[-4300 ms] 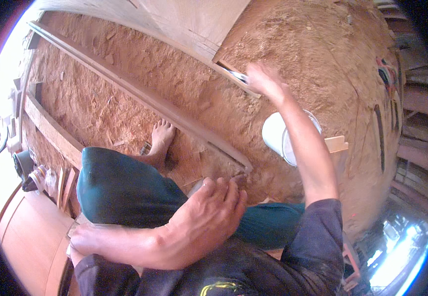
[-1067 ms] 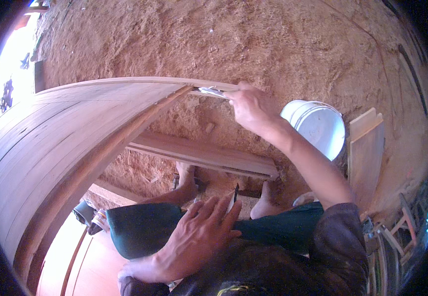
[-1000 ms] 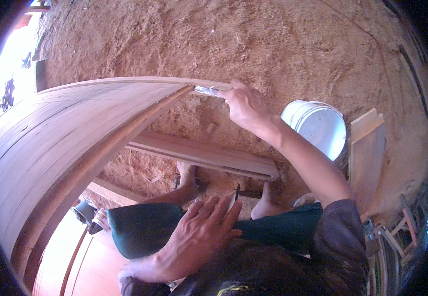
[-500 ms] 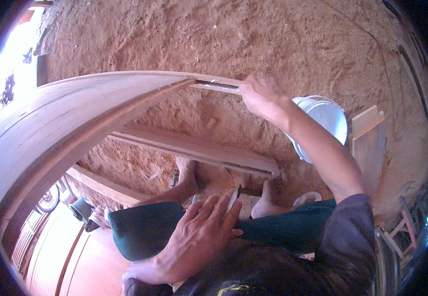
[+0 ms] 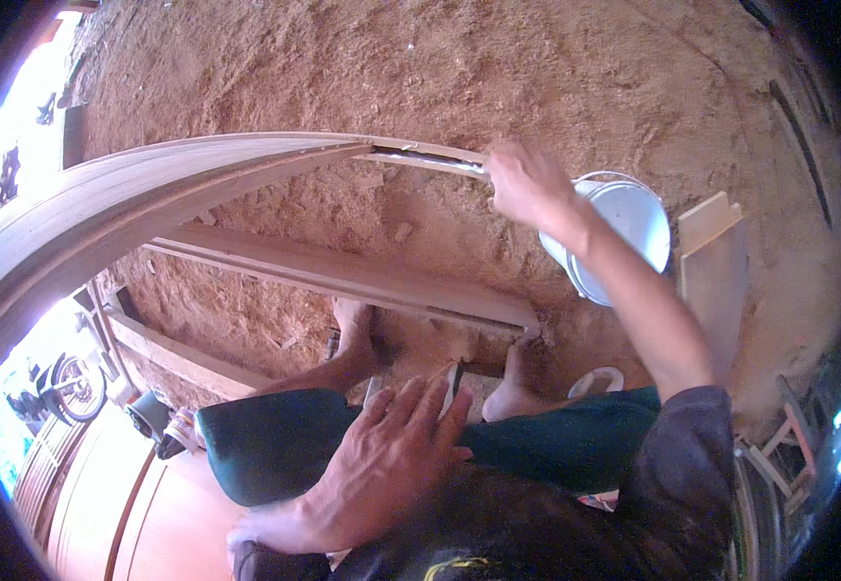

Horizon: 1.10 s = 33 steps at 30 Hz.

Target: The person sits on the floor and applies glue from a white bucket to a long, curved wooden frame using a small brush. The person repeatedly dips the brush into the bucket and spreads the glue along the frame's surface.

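My right hand (image 5: 527,186) reaches far out, its fingers closed round the narrow end of a long wooden door frame piece or plank (image 5: 178,184). Near that end, a dark slot with a pale, shiny edge runs along the wood. My left hand (image 5: 396,455) lies back up over my lap, fingers stretched out and slightly apart. A thin, pale object with a dark tip (image 5: 454,380) shows just beyond its fingertips; its kind and whether the palm touches it cannot be made out.
A grooved wooden beam (image 5: 343,271) lies on the sawdust-covered ground before my bare feet. Right of my right forearm stand a white bucket (image 5: 634,228) and a leaning board (image 5: 716,271). A power tool (image 5: 154,416), reddish panels (image 5: 169,513) and a motorbike (image 5: 77,387) are at left.
The long plank has tipped, showing less of its broad face, as my right hand has shifted slightly right with its end. The left hand has barely moved.
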Available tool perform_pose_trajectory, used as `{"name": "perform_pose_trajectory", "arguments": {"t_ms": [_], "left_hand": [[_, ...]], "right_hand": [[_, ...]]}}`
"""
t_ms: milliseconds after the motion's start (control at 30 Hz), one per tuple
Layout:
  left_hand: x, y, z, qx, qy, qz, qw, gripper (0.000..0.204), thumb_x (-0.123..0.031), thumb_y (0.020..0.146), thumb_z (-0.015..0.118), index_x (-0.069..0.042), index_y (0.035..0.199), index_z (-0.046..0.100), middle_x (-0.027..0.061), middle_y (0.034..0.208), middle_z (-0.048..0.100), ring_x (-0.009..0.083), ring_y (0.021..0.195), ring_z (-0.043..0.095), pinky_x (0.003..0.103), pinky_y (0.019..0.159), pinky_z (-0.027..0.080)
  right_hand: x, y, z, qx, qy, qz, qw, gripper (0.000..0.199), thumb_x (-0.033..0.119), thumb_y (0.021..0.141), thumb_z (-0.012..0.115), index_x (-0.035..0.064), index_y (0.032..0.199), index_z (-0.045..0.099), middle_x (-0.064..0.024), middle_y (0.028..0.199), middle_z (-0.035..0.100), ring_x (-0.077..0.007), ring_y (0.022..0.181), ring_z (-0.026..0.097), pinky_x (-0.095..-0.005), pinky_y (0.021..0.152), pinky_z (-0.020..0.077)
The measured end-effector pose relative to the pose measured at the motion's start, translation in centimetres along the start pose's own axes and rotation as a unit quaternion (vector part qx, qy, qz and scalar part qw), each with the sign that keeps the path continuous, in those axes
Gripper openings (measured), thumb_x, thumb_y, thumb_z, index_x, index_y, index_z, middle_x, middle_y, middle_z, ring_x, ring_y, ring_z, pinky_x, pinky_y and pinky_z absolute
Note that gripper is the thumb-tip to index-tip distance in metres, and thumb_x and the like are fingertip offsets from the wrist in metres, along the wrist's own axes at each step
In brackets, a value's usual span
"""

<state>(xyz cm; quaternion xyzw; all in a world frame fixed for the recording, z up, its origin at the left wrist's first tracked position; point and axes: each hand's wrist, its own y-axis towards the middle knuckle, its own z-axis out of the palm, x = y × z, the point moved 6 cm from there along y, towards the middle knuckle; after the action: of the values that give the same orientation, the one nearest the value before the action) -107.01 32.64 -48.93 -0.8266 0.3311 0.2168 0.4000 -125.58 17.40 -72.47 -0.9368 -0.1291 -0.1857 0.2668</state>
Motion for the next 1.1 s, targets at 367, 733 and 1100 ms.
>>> {"name": "perform_pose_trajectory", "arguments": {"t_ms": [367,733,1100], "left_hand": [[0.0,-1.0,-0.7,-0.007,0.038,0.004,0.999,0.065,-0.044,0.102,0.07,-0.004,0.151,0.056,0.0223,0.15,0.062,0.0408,0.141,0.059,0.055,0.115,0.05],[-0.1,-2.5,-0.8,-0.033,0.049,0.007,0.998,0.068,-0.045,0.101,0.07,-0.004,0.153,0.055,0.0219,0.149,0.062,0.041,0.138,0.061,0.053,0.114,0.05],[0.6,-3.7,-0.3,-0.042,0.046,-0.001,0.998,0.068,-0.046,0.101,0.069,-0.004,0.153,0.055,0.0207,0.152,0.06,0.0403,0.14,0.059,0.052,0.115,0.05]], "right_hand": [[0.4,-10.2,8.0,-0.269,0.4,0.173,0.859,0.032,0.015,0.104,0.074,0.0059,0.134,0.077,-0.0146,0.116,0.077,-0.0233,0.103,0.075,-0.0374,0.089,0.0592],[2.1,-7.5,14.4,-0.398,0.481,0.19,0.758,0.03,0.006,0.102,0.075,0.0033,0.132,0.076,-0.0072,0.115,0.076,-0.0183,0.098,0.072,-0.0324,0.082,0.0568],[6.6,-0.8,15.8,-0.407,0.435,0.107,0.796,0.034,0.009,0.099,0.08,0.0061,0.133,0.077,-0.0118,0.116,0.077,-0.0183,0.102,0.073,-0.0334,0.088,0.0589]]}}
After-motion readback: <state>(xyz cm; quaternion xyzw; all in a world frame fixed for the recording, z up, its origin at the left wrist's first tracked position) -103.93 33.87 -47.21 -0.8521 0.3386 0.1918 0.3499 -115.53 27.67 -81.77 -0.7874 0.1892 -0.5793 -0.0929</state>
